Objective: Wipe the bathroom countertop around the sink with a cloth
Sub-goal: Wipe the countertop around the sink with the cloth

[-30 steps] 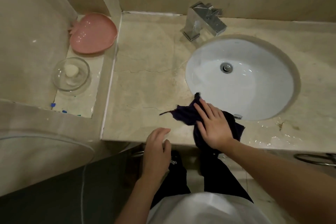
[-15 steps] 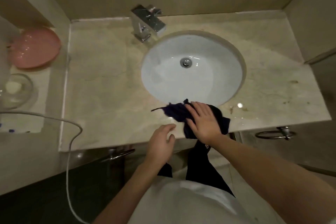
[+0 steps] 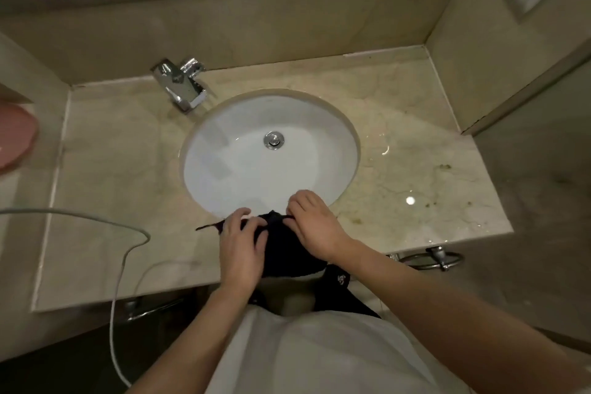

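Observation:
A dark cloth [image 3: 286,248] lies on the beige marble countertop [image 3: 118,189] at its front edge, just below the white oval sink [image 3: 256,163]. My left hand [image 3: 241,246] lies on the cloth's left part with its fingers curled into the fabric. My right hand [image 3: 315,227] pinches the cloth's upper right edge next to the sink's rim. Part of the cloth is hidden under both hands.
A chrome faucet [image 3: 180,85] stands at the sink's back left. A pink dish [image 3: 14,134] sits at the far left. A white cable [image 3: 124,253] loops over the counter's left front. Stains and water drops mark the right side; a towel ring [image 3: 431,259] hangs below.
My left hand has moved from the counter's edge onto the cloth. My right hand has gone from lying flat on the cloth to pinching its upper edge. The view has swung right and up.

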The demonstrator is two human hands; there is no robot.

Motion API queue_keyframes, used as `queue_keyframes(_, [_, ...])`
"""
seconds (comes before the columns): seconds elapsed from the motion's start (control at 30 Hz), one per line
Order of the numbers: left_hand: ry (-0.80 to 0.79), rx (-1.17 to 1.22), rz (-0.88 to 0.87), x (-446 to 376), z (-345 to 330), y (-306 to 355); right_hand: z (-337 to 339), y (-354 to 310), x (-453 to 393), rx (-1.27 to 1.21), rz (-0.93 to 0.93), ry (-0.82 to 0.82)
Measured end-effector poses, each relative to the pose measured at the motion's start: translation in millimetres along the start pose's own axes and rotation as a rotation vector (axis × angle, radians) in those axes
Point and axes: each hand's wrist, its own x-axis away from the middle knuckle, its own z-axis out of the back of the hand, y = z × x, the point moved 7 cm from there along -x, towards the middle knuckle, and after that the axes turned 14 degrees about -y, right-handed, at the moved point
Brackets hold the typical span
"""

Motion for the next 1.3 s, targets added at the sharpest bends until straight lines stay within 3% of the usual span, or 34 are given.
queue_keyframes(0.1, [-0.152,0.453,-0.006,-14,12,26,32,22,15,-0.461,-0.151,-0.096])
queue_keyframes(0.27, [-0.377,0.499,-0.204,-43,24,122,75,55,40,-0.964,-0.164,-0.157])
queue_keyframes(0.37, [-0.482,0.446,-0.251,-63,8,163,82,75,49,-1.014,-0.201,-0.251])
queue_keyframes(0.43, [-0.444,0.400,-0.261,-73,-3,176,89,89,58,-1.007,-0.219,-0.202])
queue_keyframes(0.57, [-0.342,0.436,-0.237,-71,-24,177,128,141,104,-1.139,-0.347,0.089])
queue_keyframes(0.63, [-0.327,0.481,-0.147,-66,-34,158,151,177,138,-1.073,-0.441,0.212])
queue_keyframes(0.73, [-0.317,0.363,-0.050,-62,-49,121,175,223,181,-0.832,-0.595,0.308])
queue_keyframes(0.83, [-0.297,0.216,0.014,-59,-55,97,165,266,206,-0.520,-0.799,0.234])
queue_keyframes(0.97, [-0.344,0.070,0.090,-55,-57,71,115,285,208,-0.311,-1.032,0.017])
queue_keyframes(1.1, [-0.382,-0.031,0.120,-42,-56,47,84,253,180,-0.214,-1.059,0.109])
queue_keyframes(1.3, [-0.285,0.028,0.112,-28,-53,37,40,180,107,-0.172,-0.962,0.126])
